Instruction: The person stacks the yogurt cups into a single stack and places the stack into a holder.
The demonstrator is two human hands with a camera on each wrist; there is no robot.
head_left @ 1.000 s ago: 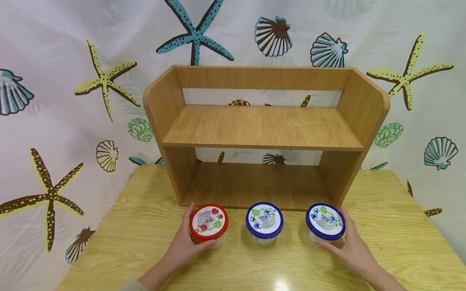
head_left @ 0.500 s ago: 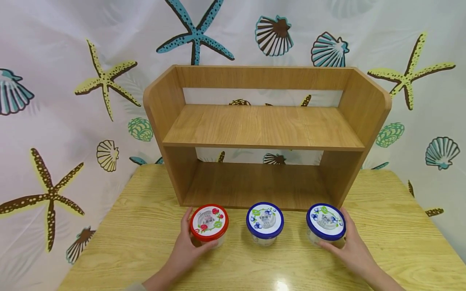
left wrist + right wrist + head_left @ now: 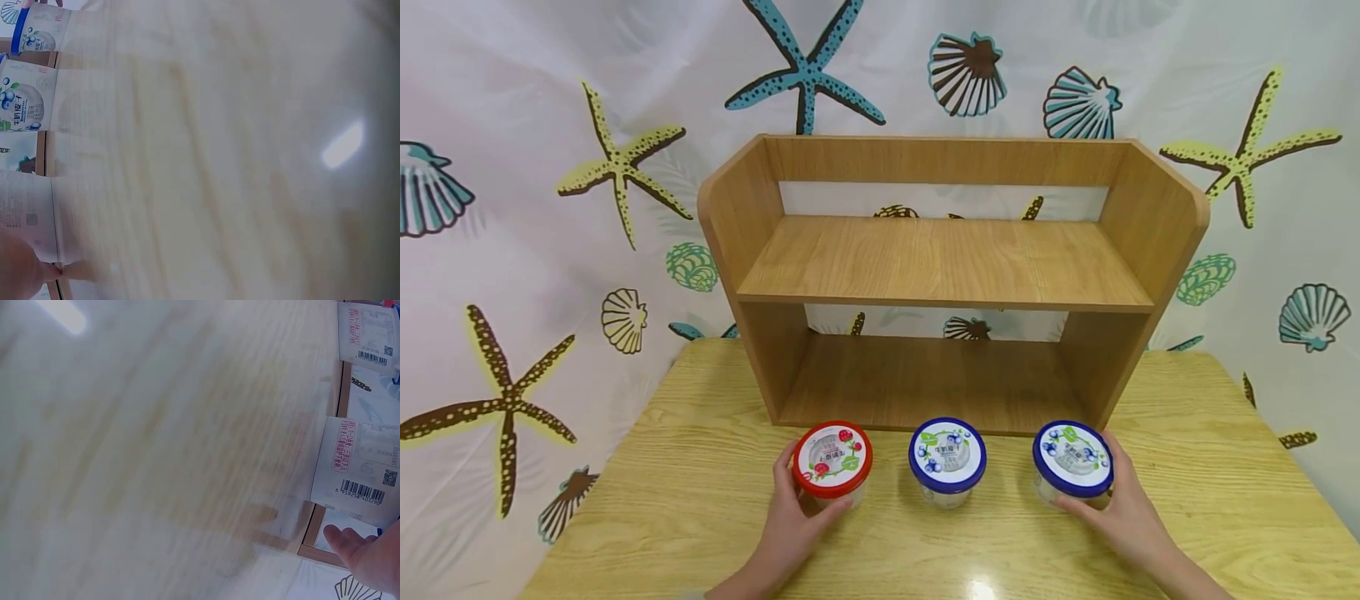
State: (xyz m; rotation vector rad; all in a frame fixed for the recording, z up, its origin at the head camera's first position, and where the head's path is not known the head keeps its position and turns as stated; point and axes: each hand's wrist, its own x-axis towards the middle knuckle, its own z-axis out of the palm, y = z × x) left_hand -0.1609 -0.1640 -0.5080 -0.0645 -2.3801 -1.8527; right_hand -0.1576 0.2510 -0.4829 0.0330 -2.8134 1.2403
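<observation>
Three round plastic tubs stand upright in a row on the table. My left hand (image 3: 793, 517) curves round the red-lidded tub (image 3: 832, 458), thumb at its near side and fingers along its left. The middle blue-lidded tub (image 3: 947, 456) stands apart, no hand on it. Round the right blue-lidded tub (image 3: 1072, 458) curls my right hand (image 3: 1123, 508), thumb in front and fingers on the right side. In the left wrist view the left hand (image 3: 22, 265) lies against the pale tub wall (image 3: 25, 212). In the right wrist view a barcode shows on the right tub (image 3: 359, 472).
A two-tier wooden shelf (image 3: 940, 258) stands right behind the tubs, with bare boards on both levels. The wood-grain table (image 3: 647, 500) extends to either side. Behind hangs a white curtain (image 3: 880, 50) printed with starfish and shells.
My left hand has shifted slightly nearer and to the right round the red-lidded tub, its fingers now lower at the side. The tubs and my right hand look nearly the same.
</observation>
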